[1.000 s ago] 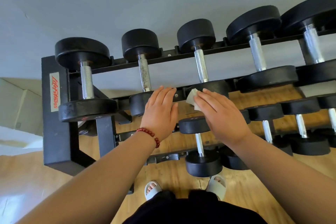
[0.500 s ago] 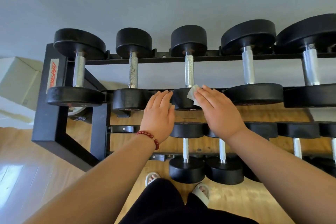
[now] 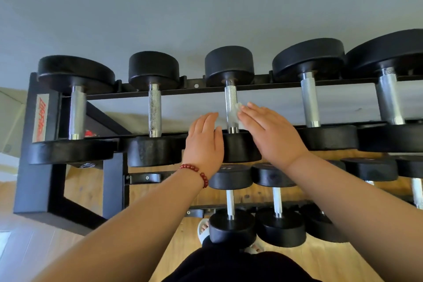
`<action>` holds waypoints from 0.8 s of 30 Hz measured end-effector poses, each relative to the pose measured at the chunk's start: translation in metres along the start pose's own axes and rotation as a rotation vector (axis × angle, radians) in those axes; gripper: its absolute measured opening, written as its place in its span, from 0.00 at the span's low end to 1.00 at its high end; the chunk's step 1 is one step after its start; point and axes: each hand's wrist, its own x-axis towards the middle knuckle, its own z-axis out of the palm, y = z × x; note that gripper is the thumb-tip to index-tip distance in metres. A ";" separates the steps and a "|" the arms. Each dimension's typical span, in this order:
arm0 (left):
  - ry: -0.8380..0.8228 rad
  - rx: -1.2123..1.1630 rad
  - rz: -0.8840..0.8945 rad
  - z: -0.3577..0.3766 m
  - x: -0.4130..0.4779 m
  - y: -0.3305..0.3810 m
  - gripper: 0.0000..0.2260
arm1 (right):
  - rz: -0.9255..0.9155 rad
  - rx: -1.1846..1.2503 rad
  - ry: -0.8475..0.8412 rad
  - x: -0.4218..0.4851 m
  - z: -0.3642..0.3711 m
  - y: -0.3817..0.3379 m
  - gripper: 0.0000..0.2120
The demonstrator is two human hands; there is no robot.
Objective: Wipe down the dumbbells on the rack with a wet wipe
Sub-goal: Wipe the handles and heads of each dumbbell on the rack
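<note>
A black rack [image 3: 41, 190] carries two tiers of black dumbbells with chrome handles. On the top tier, the third dumbbell from the left [image 3: 230, 64] has its handle [image 3: 230, 103] under my right hand [image 3: 270, 133], which presses a white wet wipe [image 3: 238, 110] against the handle's right side with straight fingers. My left hand [image 3: 204, 144], with a red bead bracelet at the wrist, rests flat on that dumbbell's near head [image 3: 242, 149], fingers straight. Most of the wipe is hidden under my fingers.
Other top-tier dumbbells stand left [image 3: 153, 68] and right [image 3: 309, 59] of the one being wiped. Smaller dumbbells [image 3: 231, 224] sit on the lower tier above a wooden floor. A grey wall rises behind the rack. My sandalled feet show below.
My right hand has slid the wipe up from the dumbbell's near head onto the chrome handle. My left hand stays on the near head. The view has tilted, levelling the rack.
</note>
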 end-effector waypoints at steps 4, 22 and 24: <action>-0.026 -0.114 -0.120 0.007 0.011 0.008 0.19 | -0.050 0.002 -0.054 0.018 0.005 0.018 0.22; 0.173 -0.299 -0.398 0.040 0.022 0.027 0.18 | -0.342 0.165 -0.255 0.069 0.038 0.055 0.24; 0.177 -0.295 -0.404 0.040 0.022 0.027 0.19 | -0.393 0.170 -0.235 0.079 0.032 0.066 0.26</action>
